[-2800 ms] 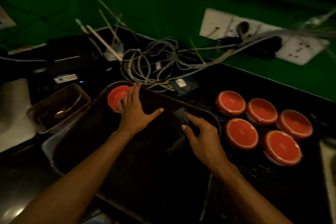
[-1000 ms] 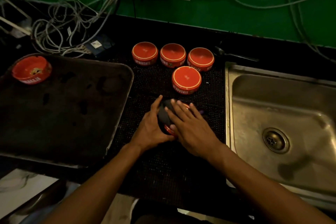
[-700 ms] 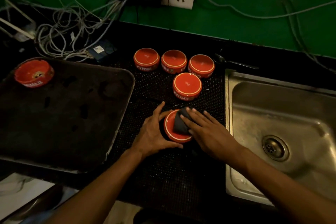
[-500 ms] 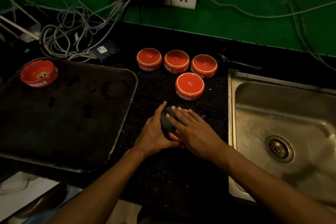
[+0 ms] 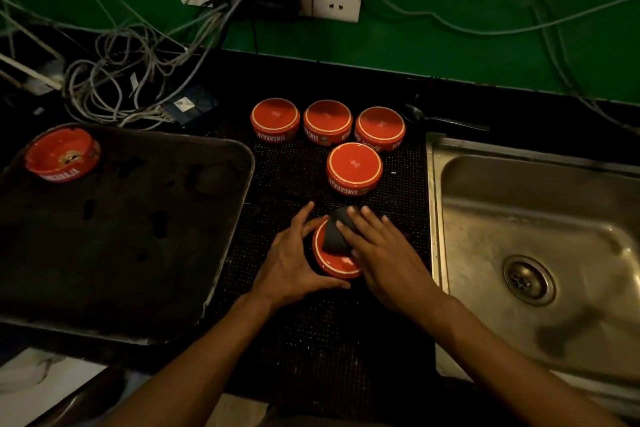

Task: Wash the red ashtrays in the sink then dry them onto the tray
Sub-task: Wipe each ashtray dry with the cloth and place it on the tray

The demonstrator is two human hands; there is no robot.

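Glossy red ashtray [image 5: 337, 262], matt cloth [image 5: 335, 236], metal sink [image 5: 540, 229].

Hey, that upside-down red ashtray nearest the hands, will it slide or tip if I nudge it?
The upside-down ashtray looks squat and wide, so it probably won't tip. The textured black mat under it should resist sliding. It looks glazed and rigid, so likely breakable if dropped.

Six red ashtrays [image 5: 354, 166], one dark tray [image 5: 225, 218], one sink [image 5: 450, 204], one dark cloth [image 5: 336, 236], two hands [image 5: 294, 263], one spoon [image 5: 443, 118]
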